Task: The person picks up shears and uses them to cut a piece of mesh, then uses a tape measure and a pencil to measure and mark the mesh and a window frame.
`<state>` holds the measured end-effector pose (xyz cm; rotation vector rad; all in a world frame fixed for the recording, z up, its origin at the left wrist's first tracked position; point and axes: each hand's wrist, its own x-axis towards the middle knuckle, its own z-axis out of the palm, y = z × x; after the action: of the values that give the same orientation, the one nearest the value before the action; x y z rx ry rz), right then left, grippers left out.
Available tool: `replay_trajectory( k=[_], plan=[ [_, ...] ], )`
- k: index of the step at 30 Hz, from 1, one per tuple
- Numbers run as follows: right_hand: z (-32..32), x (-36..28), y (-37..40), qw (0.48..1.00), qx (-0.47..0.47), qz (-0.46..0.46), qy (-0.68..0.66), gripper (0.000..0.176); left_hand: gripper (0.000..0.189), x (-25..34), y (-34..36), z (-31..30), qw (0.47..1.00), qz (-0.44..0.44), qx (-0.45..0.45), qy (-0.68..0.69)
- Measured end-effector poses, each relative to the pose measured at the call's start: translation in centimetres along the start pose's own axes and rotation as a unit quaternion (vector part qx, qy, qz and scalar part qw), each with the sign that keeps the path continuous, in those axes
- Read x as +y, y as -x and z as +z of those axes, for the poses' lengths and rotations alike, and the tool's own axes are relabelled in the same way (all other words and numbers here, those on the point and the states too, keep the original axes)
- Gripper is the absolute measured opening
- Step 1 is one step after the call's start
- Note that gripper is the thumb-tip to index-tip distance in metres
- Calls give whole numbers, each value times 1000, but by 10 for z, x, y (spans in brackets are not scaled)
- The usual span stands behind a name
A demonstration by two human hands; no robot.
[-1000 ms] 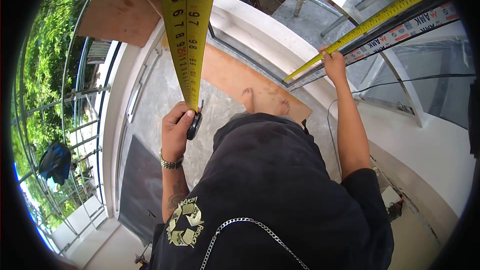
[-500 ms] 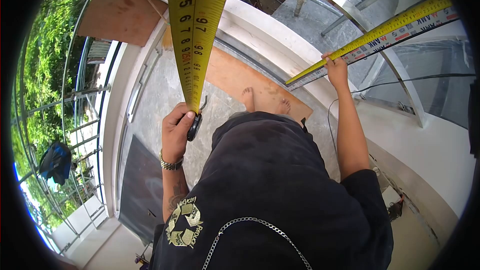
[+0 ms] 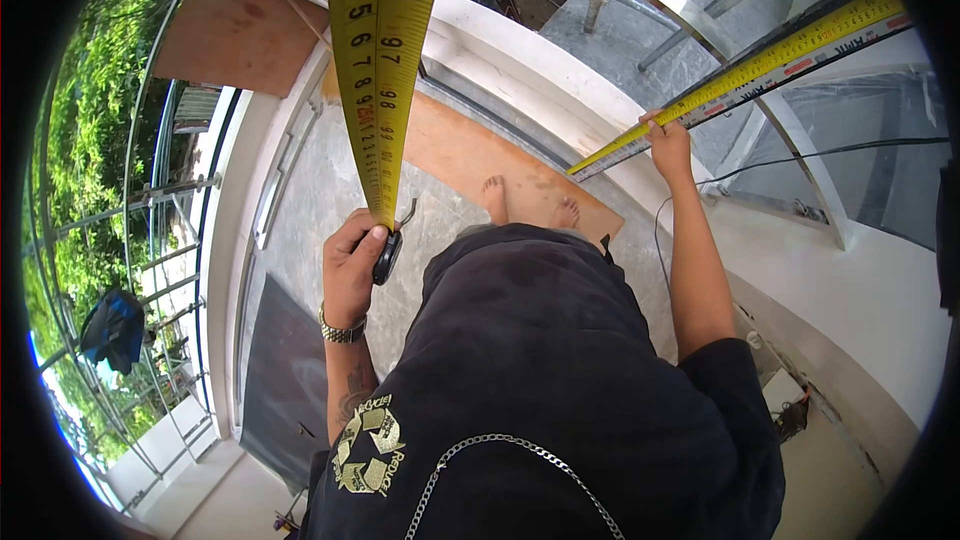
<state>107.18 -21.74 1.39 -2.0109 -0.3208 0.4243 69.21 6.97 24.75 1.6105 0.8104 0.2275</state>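
My left hand (image 3: 353, 262) is closed around a tape measure's dark case (image 3: 387, 258), thumb on the yellow blade (image 3: 384, 110) where it comes out. The blade rises steeply toward the top of the view, its figures 97 and 98 and a red 8F facing me. A small bent hook or strap stands out beside the case. At the right, my right hand (image 3: 671, 147) grips a long bar (image 3: 790, 80) with printed film, along which a yellow measuring strip (image 3: 740, 82) runs. The bar's lower end is near the ledge; its far end leaves the view at upper right.
Bare feet stand on a brown board (image 3: 470, 155) over the grey concrete floor (image 3: 300, 180). A white ledge (image 3: 530, 65) curves ahead, with metal railing (image 3: 690, 20) beyond. Scaffolding (image 3: 150, 190) and a dark blue bag (image 3: 112, 330) are at left. A black cable (image 3: 830, 152) crosses at right.
The blade above my left hand has shifted slightly left. At the right, the bar's far end has tilted or rolled a little, showing more of its dark upper side. Both hands keep their grip.
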Motion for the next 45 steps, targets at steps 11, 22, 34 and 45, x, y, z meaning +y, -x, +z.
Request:
replay_trajectory(
  k=[11, 22, 34, 45],
  plan=[
    [-9, 19, -6, 1000, 4, -11, 6, 13, 17, 6, 3, 4, 1000, 7, 1, 3],
    [0, 47, -12, 992, 33, -74, 98, 17, 16, 44, 8, -13, 988, 32, 137, -57],
    [5, 32, -33, 995, 4, 19, 97, 20, 9, 98, 9, -120, 833, 281, 434, -196],
    [0, 60, -65, 995, 16, 0, 99, 18, 23, 193, 78, -169, 514, 396, 640, -411]
  ],
)
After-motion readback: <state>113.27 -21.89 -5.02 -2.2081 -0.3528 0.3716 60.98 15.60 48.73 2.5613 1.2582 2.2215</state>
